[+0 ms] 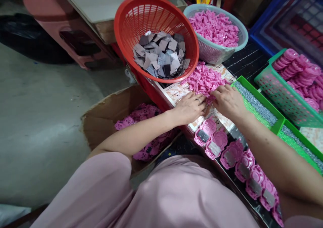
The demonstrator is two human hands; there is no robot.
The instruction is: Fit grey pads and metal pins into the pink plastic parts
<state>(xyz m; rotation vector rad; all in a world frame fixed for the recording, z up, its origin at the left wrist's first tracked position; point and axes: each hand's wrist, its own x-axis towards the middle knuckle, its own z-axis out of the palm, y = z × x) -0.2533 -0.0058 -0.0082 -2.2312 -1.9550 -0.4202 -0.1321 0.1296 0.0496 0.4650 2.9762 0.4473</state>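
Note:
A heap of small pink plastic parts [205, 79] lies on the patterned table top. At its near edge is my left hand [190, 108], with a ring on one finger; its fingers are bent and held together, and their tips are hidden. Across from it, my right hand [228, 101] dips curled fingers into the heap, closed on small pink pieces. Below the hands, a slanting row of pink plastic casings [216, 143] runs along the table edge. Grey rectangular plates lie in these casings.
A red basket [156, 0] holds grey plates, and a pale blue basket [214, 51] holds more pink parts. Green trays [280, 128] with small metallic pieces line the right side, beside a green basket [290, 103] of pink parts. A cardboard box [101, 123] of casings stands below left.

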